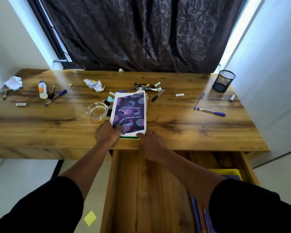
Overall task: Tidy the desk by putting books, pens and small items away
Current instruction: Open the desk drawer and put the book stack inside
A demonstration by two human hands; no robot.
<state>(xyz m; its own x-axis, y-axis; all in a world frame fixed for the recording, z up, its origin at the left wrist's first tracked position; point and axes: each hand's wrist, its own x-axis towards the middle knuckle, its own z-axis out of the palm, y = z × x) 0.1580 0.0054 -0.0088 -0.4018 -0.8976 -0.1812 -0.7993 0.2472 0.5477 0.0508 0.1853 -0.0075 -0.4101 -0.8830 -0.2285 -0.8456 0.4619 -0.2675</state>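
At the bench's (40,132) far-left end lie a crumpled paper (13,83), a glue stick (42,90) whose label is too blurred to read, and a blue pen (56,97). These sit clear of the hands and are at no risk for now.

Near the middle of the front edge, the glass ashtray (97,111) stands just left of the stack of books (129,113), with small dark clips between them. The left hand (107,132) grips the stack's near-left corner, thumb on the cover. If the stack is swung leftward as it lifts, it may knock the ashtray, which looks heavy and breakable.

The top cover reads "BUILD BEYOND BOUNDARIES" and "WHERE IDEAS TAKE SHAPE"; a small logo at its far corner is not legible. A green-edged book shows beneath it at the near end.

The right hand (149,142) is laid flat at the stack's near-right corner, fingers touching the edge rather than closed round it. With that side gripped so loosely, the lower books may slide out and drop as the stack goes over the edge into the open drawer (141,190). Books already lie at the drawer's right side.

Behind the stack, a snack wrapper (145,86) and a black pen (158,95) lie near its far end and could be dragged along. Further right lie two blue pens (210,112), and at the far-right corner a mesh pen cup (224,80).
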